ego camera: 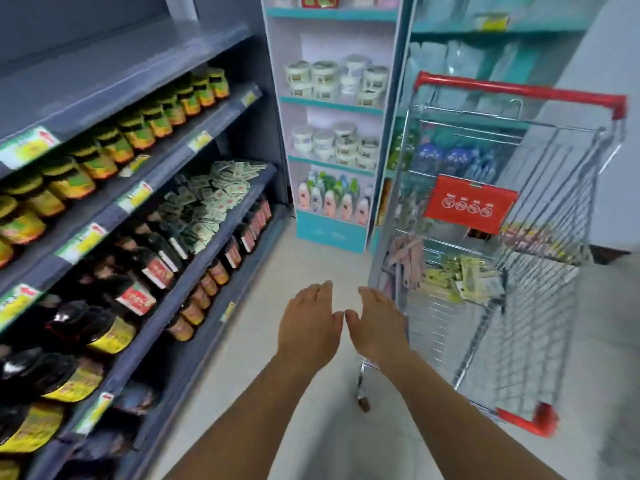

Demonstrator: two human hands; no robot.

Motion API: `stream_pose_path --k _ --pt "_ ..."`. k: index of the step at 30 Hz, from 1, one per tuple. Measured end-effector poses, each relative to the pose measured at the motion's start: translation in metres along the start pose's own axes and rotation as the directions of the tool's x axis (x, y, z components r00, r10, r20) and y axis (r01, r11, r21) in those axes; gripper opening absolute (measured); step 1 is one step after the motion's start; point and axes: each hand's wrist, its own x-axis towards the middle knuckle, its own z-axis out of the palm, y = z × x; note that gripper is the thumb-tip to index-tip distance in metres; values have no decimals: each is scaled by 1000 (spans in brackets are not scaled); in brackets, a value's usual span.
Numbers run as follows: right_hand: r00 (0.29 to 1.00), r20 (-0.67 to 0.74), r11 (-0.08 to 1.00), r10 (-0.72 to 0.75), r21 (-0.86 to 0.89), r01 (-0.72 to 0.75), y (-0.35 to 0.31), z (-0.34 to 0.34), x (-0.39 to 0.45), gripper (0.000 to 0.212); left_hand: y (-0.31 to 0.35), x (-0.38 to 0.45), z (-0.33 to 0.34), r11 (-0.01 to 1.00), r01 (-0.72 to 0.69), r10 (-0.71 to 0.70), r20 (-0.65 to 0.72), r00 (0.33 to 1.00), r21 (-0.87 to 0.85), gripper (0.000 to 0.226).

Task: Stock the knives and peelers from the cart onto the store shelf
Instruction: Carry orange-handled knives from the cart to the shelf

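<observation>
We're in a store aisle, pale tiled floor (298,258). Left: grey metal shelving (194,140) stocked with dark bottles and yellow-labelled jars. Centre: white-and-teal display stand (332,233) with tubs. Our left hand (308,327) and right hand (375,325) hover side by side, fingers straight, holding nothing. Right: chrome wire shopping cart with red handle (519,90); yellow carded packets (460,277) lie in its basket, contents blurred.

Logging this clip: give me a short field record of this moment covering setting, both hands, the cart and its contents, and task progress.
setting: store aisle, shelving on the left
left hand: open, empty, over the floor
right hand: open, empty, beside the cart
cart: wire trolley with red handle, on the right
cart contents: yellow-green carded packs in the basket; too blurred to identify
shelf stock: dark bottles on the left shelves
progress: nothing in hand yet
</observation>
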Motion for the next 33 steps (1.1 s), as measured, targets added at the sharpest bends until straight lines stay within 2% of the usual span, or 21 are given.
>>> stream_pose_path --k 8,16,27,33 --pt "973 59 971 224 68 -228 109 -16 46 38 72 65 78 996 -80 85 203 975 -32 54" --pt "928 73 920 365 122 -372 170 -2 96 51 98 127 146 995 -47 77 364 928 -90 50" --pt "889 201 862 412 228 -452 222 55 153 54 98 179 221 991 134 -113 484 868 -9 63" --pt "873 348 870 342 233 -435 247 92 180 53 96 189 265 940 341 -309 493 813 27 73"
